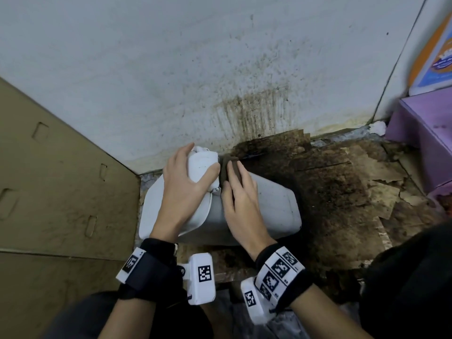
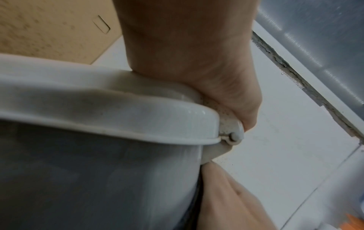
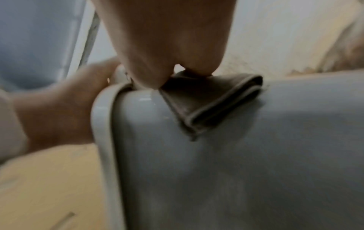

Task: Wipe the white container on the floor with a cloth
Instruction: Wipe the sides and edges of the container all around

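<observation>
- Head view: one white container [image 1: 274,206] lay on its side on the floor, close against the far wall [image 1: 171,69], its lid end to the left.
- The left hand [image 1: 186,192] held the lid end, fingers spread and curled over the raised lid [image 1: 203,165], thumb on the right side.
- The right hand [image 1: 242,199] lay flat just right of the lid, fingers straight and close together, pressing one dark folded cloth [image 1: 231,165] onto the container's upper side. Cloth showed past the fingertips at the far edge.
- One cardboard box [image 1: 61,192] stood to the left; one purple box [image 1: 425,133] to the far right. Stained cardboard sheets [image 1: 342,182] covered the floor.
- Left wrist view: the lid rim [image 2: 138,124] and one hinge pin [image 2: 235,137] showed, which the head view hid. The left hand [image 2: 197,62] wrapped the lid's far edge; fingertips hidden. No cloth in view.
- Right wrist view, blurred: the cloth's [image 3: 212,101] folded layers showed, pinned under the right hand's fingertips [image 3: 149,73] beside the lid seam.
</observation>
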Tool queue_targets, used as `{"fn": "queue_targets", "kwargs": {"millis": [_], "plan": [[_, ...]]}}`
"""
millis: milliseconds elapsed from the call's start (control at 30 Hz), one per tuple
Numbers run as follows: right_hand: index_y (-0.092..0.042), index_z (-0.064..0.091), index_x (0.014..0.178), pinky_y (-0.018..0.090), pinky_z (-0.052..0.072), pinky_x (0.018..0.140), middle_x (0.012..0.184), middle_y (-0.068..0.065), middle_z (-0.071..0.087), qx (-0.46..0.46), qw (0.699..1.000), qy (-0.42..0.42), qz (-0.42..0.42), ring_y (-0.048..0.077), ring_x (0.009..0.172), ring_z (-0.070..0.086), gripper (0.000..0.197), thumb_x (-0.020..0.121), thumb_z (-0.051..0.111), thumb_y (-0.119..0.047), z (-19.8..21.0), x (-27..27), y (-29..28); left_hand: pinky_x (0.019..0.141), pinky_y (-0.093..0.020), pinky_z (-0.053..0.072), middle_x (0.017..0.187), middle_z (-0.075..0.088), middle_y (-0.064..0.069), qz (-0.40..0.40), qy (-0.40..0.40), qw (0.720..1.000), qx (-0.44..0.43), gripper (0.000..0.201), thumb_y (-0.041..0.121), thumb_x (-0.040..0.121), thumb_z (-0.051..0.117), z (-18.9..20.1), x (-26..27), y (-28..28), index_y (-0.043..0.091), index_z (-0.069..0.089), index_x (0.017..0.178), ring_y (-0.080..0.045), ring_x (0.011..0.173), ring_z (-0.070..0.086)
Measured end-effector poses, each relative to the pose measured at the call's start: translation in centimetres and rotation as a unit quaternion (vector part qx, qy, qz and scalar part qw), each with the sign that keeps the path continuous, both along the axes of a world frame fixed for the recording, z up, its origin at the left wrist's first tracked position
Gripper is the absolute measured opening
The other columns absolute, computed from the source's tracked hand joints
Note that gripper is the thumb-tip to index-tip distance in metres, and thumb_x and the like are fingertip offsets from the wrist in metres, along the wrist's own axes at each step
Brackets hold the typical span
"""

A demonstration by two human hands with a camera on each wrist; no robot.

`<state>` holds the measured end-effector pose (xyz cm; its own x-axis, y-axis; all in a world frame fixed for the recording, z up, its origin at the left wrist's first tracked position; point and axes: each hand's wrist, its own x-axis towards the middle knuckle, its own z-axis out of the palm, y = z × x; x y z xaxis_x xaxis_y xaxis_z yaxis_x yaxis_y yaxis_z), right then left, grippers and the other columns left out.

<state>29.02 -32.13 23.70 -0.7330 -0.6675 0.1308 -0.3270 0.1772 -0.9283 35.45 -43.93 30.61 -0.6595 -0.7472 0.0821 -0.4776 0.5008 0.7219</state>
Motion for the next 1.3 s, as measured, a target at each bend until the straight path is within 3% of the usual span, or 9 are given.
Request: {"fn": "queue_targets", "kwargs": {"millis": [100, 200, 400, 567, 767, 933, 1067, 1167, 1300], "plan": [[-0.016, 0.044, 0.154, 0.038, 0.031, 0.118, 0.156, 0.009, 0.035, 0.012, 0.993, 0.116, -0.022, 0.021, 0.140, 0.033, 0.048, 0.108, 0.040, -0.029, -0.8, -0.8, 0.2, 0.114, -0.026, 0.028, 0.149, 0.044, 0.016, 0.007, 0.007, 1.000, 0.016, 0.079, 0.065, 0.084, 0.065, 0.1, 0.3, -0.3, 0.035, 0.043, 0.153, -0.006, 0.144, 0.034], [-0.013, 0.040, 0.155, 0.039, 0.028, 0.120, 0.160, 0.007, 0.032, 0.015, 0.987, 0.162, -0.007, 0.021, 0.143, 0.033, 0.052, 0.107, 0.036, -0.030, -1.0, -1.5, 0.0, 0.116, -0.028, 0.029, 0.151, 0.044, 0.014, 0.004, 0.005, 1.000, 0.015, 0.079, 0.065, 0.085, 0.064, 0.1, 0.4, -0.2, 0.034, 0.043, 0.155, -0.006, 0.145, 0.034], [-0.015, 0.011, 0.164, 0.031, 0.003, 0.129, 0.173, -0.006, 0.004, -0.010, 0.993, 0.081, 0.087, 0.002, 0.157, 0.001, 0.057, 0.109, 0.026, -0.023, -1.0, -1.7, -0.9, 0.121, -0.038, 0.033, 0.147, 0.044, 0.017, 0.007, -0.001, 1.000, 0.006, 0.085, 0.072, 0.081, 0.057, 0.1, 0.4, -0.7, 0.033, 0.043, 0.154, -0.009, 0.145, 0.037], [-0.022, 0.005, 0.164, 0.028, 0.002, 0.128, 0.172, -0.010, -0.001, 0.023, 0.997, 0.032, 0.062, -0.002, 0.156, -0.002, 0.056, 0.110, 0.018, -0.033, -3.1, -2.7, -0.5, 0.123, -0.048, 0.035, 0.147, 0.040, 0.018, 0.017, 0.005, 1.000, 0.021, 0.095, 0.073, 0.078, 0.059, 0.2, 0.4, -0.5, 0.027, 0.037, 0.158, -0.013, 0.148, 0.039], [-0.026, 0.004, 0.164, 0.036, 0.003, 0.129, 0.170, -0.016, -0.005, 0.117, 0.986, -0.117, 0.005, -0.003, 0.155, -0.006, 0.053, 0.112, 0.014, -0.033, -5.7, -5.1, 1.1, 0.118, -0.037, 0.035, 0.145, 0.040, 0.018, 0.023, 0.004, 0.999, 0.025, 0.098, 0.073, 0.074, 0.057, 0.6, 0.4, 0.0, 0.027, 0.037, 0.158, -0.013, 0.147, 0.037], [-0.026, -0.001, 0.164, 0.028, -0.006, 0.128, 0.170, -0.015, -0.009, 0.075, 0.993, -0.089, 0.024, -0.004, 0.154, -0.012, 0.060, 0.106, 0.007, -0.039, -1.6, -2.4, -1.5, 0.121, -0.037, 0.032, 0.142, 0.041, 0.014, 0.025, -0.002, 1.000, 0.013, 0.101, 0.073, 0.072, 0.055, 0.6, 0.3, 0.2, 0.021, 0.038, 0.157, -0.014, 0.146, 0.036], [-0.026, -0.005, 0.162, 0.020, -0.008, 0.125, 0.170, -0.015, -0.010, 0.023, 0.995, -0.037, 0.092, -0.006, 0.153, -0.013, 0.054, 0.110, 0.009, -0.031, -0.1, -1.5, -1.8, 0.122, -0.038, 0.031, 0.142, 0.040, 0.013, 0.020, -0.011, 1.000, 0.010, 0.102, 0.074, 0.072, 0.054, 0.7, 0.3, 0.2, 0.020, 0.037, 0.157, -0.015, 0.147, 0.034], [-0.023, -0.002, 0.164, 0.026, -0.002, 0.128, 0.171, -0.013, -0.009, 0.036, 0.996, -0.011, 0.076, -0.005, 0.154, -0.010, 0.055, 0.111, 0.012, -0.032, -2.8, -3.0, -0.2, 0.122, -0.041, 0.033, 0.142, 0.041, 0.012, 0.022, -0.005, 1.000, 0.017, 0.100, 0.072, 0.072, 0.056, 0.7, 0.5, -0.1, 0.020, 0.038, 0.156, -0.015, 0.147, 0.035], [-0.023, -0.006, 0.163, 0.033, -0.003, 0.129, 0.170, -0.013, -0.014, 0.093, 0.991, -0.090, 0.042, -0.003, 0.154, -0.014, 0.054, 0.113, 0.013, -0.031, -3.7, -4.0, -0.2, 0.119, -0.036, 0.033, 0.141, 0.041, 0.014, 0.022, -0.005, 1.000, 0.011, 0.097, 0.072, 0.073, 0.056, 0.6, 0.1, 0.3, 0.022, 0.039, 0.154, -0.014, 0.144, 0.035]]}}
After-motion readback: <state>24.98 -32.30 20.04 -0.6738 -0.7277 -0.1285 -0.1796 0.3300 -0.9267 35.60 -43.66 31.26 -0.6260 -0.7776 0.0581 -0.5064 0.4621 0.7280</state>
